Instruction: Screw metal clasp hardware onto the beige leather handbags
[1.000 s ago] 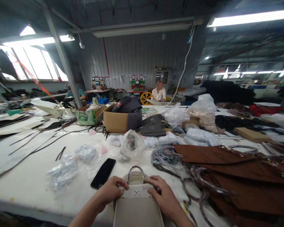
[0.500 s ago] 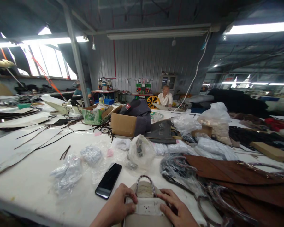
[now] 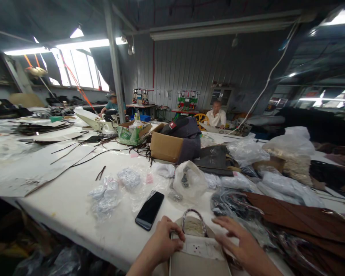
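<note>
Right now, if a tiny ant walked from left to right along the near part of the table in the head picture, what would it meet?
Crumpled clear plastic packet → black phone → left hand → beige piece with a looped handle → right hand → brown pieces.

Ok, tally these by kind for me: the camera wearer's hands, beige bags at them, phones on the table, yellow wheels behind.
Hands: 2 (left hand, right hand)
Beige bag: 1
Phone: 1
Yellow wheel: 1
Total: 5
</note>
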Tool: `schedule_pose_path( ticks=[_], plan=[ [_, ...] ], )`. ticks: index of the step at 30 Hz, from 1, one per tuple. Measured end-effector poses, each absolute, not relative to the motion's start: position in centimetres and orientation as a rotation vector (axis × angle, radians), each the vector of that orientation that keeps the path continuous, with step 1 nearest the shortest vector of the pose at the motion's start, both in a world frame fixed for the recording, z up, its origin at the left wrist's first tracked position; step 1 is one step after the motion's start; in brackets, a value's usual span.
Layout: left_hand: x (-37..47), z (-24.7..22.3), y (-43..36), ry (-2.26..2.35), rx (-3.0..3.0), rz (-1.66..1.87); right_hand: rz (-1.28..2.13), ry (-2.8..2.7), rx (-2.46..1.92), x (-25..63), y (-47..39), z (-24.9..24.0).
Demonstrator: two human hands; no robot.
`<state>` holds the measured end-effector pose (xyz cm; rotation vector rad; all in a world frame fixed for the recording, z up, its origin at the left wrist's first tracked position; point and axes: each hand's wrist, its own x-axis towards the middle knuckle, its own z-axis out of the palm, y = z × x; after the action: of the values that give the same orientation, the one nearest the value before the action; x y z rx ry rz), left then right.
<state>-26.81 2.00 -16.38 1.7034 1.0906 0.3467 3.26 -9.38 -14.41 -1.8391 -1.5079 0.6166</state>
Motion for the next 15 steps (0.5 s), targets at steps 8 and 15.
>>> schedule_pose_path(
  ticks=[8, 15],
  plan=[
    [-26.6, -17.4, 3.1, 1.014, 1.839, 0.307, 0.531, -1.846, -1.52, -2.9, -4.0, -10.2],
    [-26.6, -18.0, 3.8, 0.938, 1.927, 0.311, 0.37, -1.831, -1.582, -4.8, 3.8, -12.6]
  ],
)
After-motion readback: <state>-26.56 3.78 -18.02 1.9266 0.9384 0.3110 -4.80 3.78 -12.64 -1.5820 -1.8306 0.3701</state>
